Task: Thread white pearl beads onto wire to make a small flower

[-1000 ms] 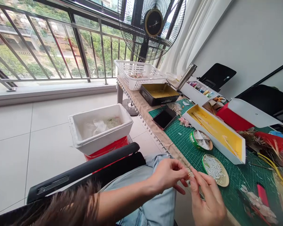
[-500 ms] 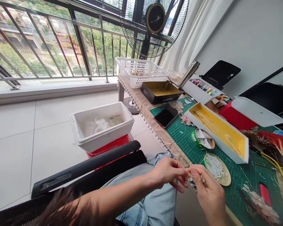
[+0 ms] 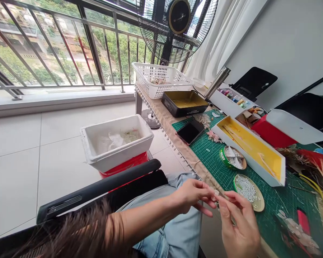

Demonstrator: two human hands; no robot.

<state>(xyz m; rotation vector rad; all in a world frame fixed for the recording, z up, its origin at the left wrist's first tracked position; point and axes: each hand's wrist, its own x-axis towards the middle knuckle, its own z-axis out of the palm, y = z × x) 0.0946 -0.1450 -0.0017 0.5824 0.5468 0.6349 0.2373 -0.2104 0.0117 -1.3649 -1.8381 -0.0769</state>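
Note:
My left hand (image 3: 194, 193) and my right hand (image 3: 238, 224) meet just off the near edge of the table, above my lap in blue jeans. Both pinch a tiny pale piece (image 3: 216, 194) between thumb and fingertips; it is too small to name. Right beside them on the green cutting mat (image 3: 212, 154) lies a round lid of small white beads (image 3: 247, 187). A second round tin (image 3: 233, 157) with white beads sits a little further back.
A long yellow-lined box (image 3: 254, 150), a black phone (image 3: 190, 131), a dark tin (image 3: 183, 103), a white basket (image 3: 161, 79) and a steel flask (image 3: 217, 82) stand along the table. Red boxes and dried stems crowd the right. A white foam box (image 3: 118, 141) and a fan (image 3: 174, 28) stand on the floor.
My hands stayed joined at the table edge. The fingers shifted slightly on the small piece, and the right hand's fingers spread a little. The view drifted a touch.

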